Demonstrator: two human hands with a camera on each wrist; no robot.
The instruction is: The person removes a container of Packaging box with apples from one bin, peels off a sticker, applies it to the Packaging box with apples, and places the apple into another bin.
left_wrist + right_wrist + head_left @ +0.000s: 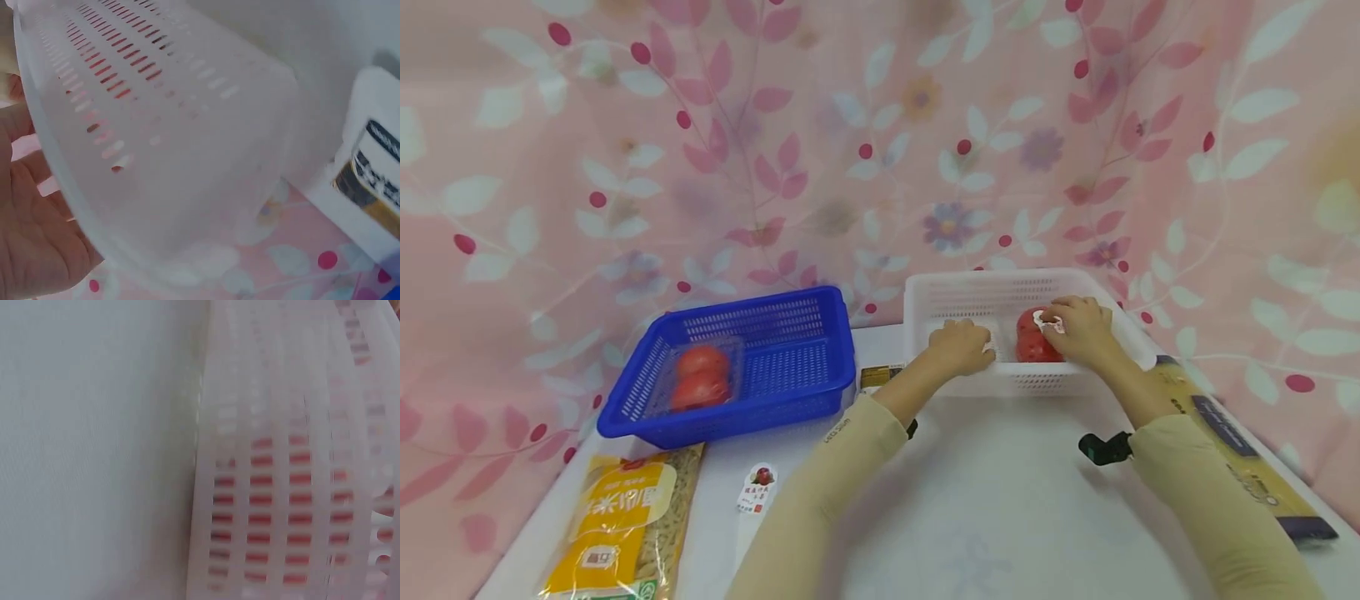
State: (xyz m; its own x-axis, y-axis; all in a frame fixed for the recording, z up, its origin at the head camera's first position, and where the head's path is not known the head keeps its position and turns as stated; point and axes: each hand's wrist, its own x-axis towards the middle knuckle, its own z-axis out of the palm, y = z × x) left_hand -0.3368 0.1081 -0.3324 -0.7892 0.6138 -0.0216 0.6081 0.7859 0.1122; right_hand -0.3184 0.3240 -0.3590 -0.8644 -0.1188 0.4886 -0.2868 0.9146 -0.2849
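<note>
Soft, even light fills the head view, with only faint shadows under the forearms on the white tabletop. Around the white slotted plastic basket the picture is fairly sharp; toward the edges it smears and bends. Both wrist views are close, hazy and out of focus, with no glare
</note>
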